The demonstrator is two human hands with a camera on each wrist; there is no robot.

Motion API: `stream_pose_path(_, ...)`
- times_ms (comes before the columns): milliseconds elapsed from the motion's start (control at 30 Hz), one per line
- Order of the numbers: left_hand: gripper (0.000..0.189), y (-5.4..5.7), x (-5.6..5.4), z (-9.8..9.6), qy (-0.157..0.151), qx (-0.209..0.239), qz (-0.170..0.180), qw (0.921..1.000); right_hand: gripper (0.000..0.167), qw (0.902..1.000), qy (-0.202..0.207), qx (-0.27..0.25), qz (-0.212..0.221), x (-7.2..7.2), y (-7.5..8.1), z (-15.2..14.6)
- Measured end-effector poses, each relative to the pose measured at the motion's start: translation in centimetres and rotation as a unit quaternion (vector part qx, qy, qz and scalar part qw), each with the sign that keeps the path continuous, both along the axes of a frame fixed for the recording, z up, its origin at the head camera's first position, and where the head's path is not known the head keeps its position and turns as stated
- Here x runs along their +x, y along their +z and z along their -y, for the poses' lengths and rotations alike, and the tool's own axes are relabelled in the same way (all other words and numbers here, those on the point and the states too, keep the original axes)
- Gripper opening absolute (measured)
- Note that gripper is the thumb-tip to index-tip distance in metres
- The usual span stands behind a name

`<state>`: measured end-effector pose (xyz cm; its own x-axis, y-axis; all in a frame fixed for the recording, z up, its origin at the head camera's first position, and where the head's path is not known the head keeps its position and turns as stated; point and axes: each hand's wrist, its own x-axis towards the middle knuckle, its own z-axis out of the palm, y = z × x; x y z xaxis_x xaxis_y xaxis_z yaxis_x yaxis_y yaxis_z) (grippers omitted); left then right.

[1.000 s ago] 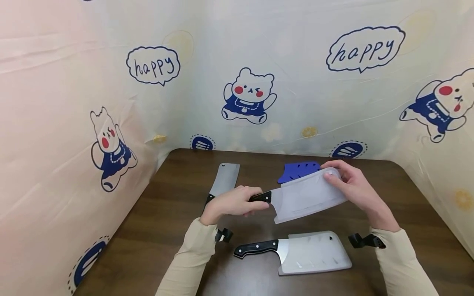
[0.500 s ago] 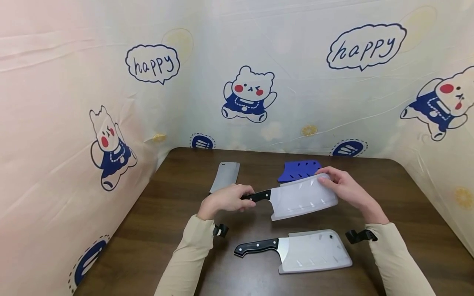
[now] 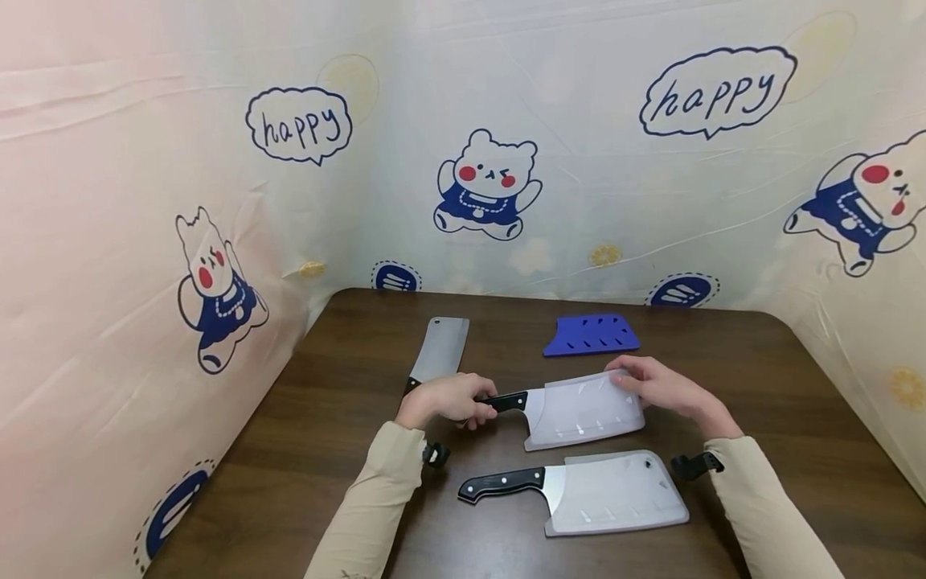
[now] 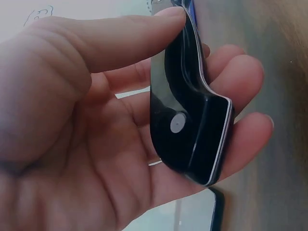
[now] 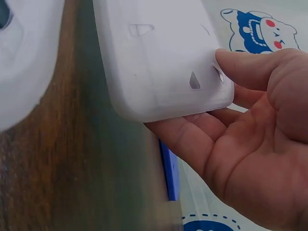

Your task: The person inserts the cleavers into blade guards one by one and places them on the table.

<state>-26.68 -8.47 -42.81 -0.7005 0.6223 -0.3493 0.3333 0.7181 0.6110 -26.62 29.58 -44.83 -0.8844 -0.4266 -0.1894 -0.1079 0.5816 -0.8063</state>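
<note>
Between both hands is a black-handled cleaver [image 3: 535, 406], its blade inside a translucent white blade guard [image 3: 589, 410]. My left hand [image 3: 450, 400] grips the handle [image 4: 195, 130], thumb along one side and fingers round the other in the left wrist view. At the far end, my right hand [image 3: 669, 392] pinches the guard's upper corner [image 5: 202, 91] between thumb and fingers. Just in front lies a second cleaver [image 3: 506, 482] in a similar white guard [image 3: 618, 494]. Whether the held cleaver touches the table cannot be told.
A bare cleaver [image 3: 443, 346] lies behind my left hand, its handle partly hidden. A blue blade guard [image 3: 592, 334] with small slots lies flat at the back of the brown table [image 3: 333, 450]. Patterned cloth [image 3: 579, 193] hangs behind and beside the table.
Both hands have lowered the sheathed cleaver toward the table and brought it slightly left and nearer. The blue guard is now uncovered. The other cleavers have stayed in place.
</note>
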Motion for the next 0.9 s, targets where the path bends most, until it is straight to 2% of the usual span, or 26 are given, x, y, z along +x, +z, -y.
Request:
stream_pose_path(133, 0.021, -0.4, -0.1, 0.1, 0.004, 0.005, 0.015, 0.9999, 0.036, 1.0000, 0.004, 0.008, 0.004, 0.0, -0.5, 0.2)
stream_pose_path(300, 0.021, -0.4, 0.1, 0.1, 0.002, 0.010, 0.009, 0.9999, 0.030, 0.9997, 0.010, 0.022, -0.007, -0.1, -0.6, 0.5)
stream_pose_path(467, 0.027, 0.3, 0.0, 0.5, -0.018, -0.005, -0.039, 0.9991, 0.036, 0.9997, 0.007, 0.017, -0.018, 0.2, -0.2, 0.5)
stream_pose_path(567, 0.031, 1.0, 0.0, 1.1, -0.019, 0.001, -0.054, 0.9984, 0.040, 0.9997, -0.004, 0.002, -0.023, 0.3, 0.0, 0.2)
stream_pose_path(667, 0.031, 1.8, 0.2, 1.9, -0.007, 0.009, -0.045, 0.9989, 0.041, 0.9996, -0.012, -0.002, -0.027, 0.1, 0.1, 0.0)
stream_pose_path(767, 0.031, 2.3, 0.4, 3.0, 0.008, 0.004, -0.043, 0.9990, 0.040, 0.9988, -0.012, 0.021, -0.042, -0.5, 0.2, 0.3)
stream_pose_path(900, 0.027, 2.2, 0.3, 4.7, 0.024, -0.016, -0.060, 0.9978, 0.033, 0.9935, -0.018, 0.072, -0.087, -1.6, 0.5, 1.0)
